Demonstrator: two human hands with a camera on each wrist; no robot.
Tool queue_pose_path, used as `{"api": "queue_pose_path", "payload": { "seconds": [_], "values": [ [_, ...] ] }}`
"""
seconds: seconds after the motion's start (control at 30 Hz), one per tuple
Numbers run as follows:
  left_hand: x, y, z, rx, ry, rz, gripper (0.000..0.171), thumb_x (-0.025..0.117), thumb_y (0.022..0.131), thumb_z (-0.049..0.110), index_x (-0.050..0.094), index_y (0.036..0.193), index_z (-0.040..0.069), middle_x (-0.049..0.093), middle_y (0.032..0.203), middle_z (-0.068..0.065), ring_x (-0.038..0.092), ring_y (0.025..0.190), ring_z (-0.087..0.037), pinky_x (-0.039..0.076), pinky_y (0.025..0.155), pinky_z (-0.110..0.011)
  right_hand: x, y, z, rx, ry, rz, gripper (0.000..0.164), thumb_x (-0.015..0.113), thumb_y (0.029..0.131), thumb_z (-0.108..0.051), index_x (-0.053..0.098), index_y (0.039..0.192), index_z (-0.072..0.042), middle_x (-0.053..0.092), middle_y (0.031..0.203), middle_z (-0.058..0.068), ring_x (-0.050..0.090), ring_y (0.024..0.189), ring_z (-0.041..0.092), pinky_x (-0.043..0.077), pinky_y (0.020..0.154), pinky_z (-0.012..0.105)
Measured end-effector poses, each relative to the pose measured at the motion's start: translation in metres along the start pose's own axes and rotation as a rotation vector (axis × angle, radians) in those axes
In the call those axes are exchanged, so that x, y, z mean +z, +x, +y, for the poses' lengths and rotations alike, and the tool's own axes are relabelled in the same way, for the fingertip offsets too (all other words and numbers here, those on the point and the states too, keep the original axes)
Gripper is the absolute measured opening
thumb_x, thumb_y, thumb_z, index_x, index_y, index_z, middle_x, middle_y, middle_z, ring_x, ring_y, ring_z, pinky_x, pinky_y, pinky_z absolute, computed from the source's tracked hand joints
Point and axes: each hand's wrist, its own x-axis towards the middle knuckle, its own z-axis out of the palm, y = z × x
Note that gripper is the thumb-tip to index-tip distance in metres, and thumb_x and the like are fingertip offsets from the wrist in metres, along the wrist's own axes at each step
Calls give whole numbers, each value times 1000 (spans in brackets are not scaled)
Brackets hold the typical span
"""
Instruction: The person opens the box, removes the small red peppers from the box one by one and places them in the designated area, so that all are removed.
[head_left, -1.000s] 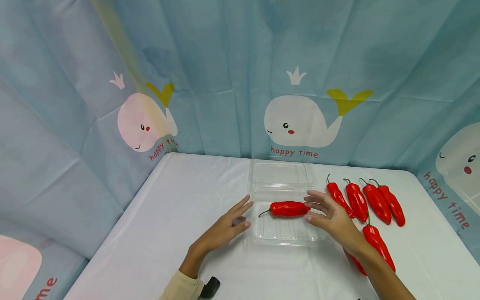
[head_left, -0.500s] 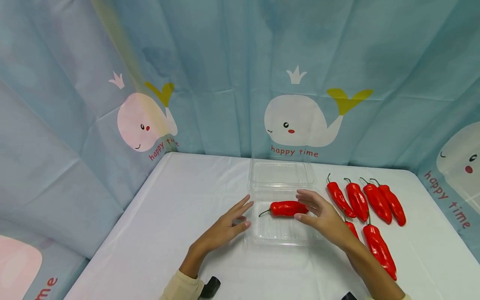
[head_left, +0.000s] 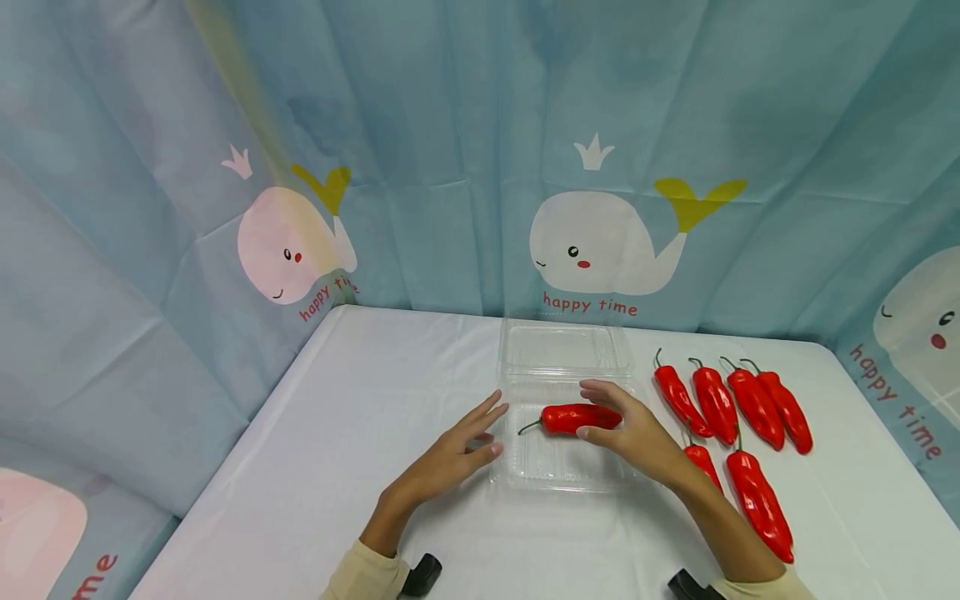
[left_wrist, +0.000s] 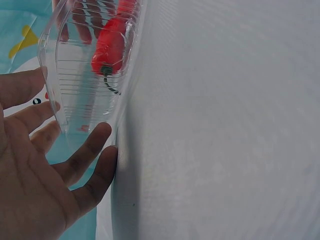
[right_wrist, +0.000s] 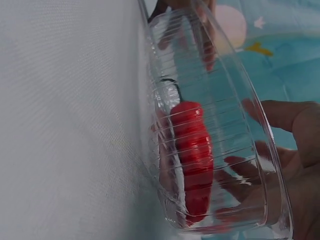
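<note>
A red chili pepper (head_left: 562,418) with a green stem lies crosswise in the base of a hinged clear plastic box (head_left: 555,471), its stem pointing left. The box's lid (head_left: 558,346) is folded back, away from me. My left hand (head_left: 450,450) has its fingers spread at the box's left edge, fingertips right at the wall in the left wrist view. Over the base's right side hovers my right hand (head_left: 633,433), thumb and fingers parted around the pepper's tip end. The right wrist view shows the fingers (right_wrist: 240,167) through the clear wall, apart from the pepper.
Several more red peppers (head_left: 759,408) lie on the right of the white table (head_left: 360,383), two of them nearer, beside my right forearm. A blue curtain (head_left: 442,150) with printed whales hangs behind and along both sides. Black wrist mounts (head_left: 422,575) sit at the sleeves.
My right hand has moved left, from the box's right edge to over the pepper's tip end. The left hand and the pepper stay where they were.
</note>
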Motion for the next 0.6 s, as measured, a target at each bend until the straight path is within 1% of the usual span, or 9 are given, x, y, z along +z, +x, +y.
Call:
{"api": "queue_pose_path", "payload": {
  "seconds": [0.2,0.37,0.6],
  "values": [
    [0,0,1,-3,4,2,62,57,111,27,34,168,18,13,179,3,59,137,-31,49,111,-54,1,5,3,22,-7,-27,74,82,92,-25,48,156,-10,56,154,21,53,141,43,56,105,53],
    [0,0,0,-1,5,1,62,57,111,27,34,168,17,13,179,2,58,137,-32,49,111,-54,4,9,3,42,-47,-16,69,83,91,-23,53,153,-12,59,151,20,56,137,40,56,105,53],
    [0,0,0,2,7,3,63,57,111,27,33,168,17,12,179,3,58,137,-32,49,111,-54,7,11,3,35,-90,-1,63,83,90,-17,59,148,-12,60,147,17,55,135,40,57,103,53]
  ]
}}
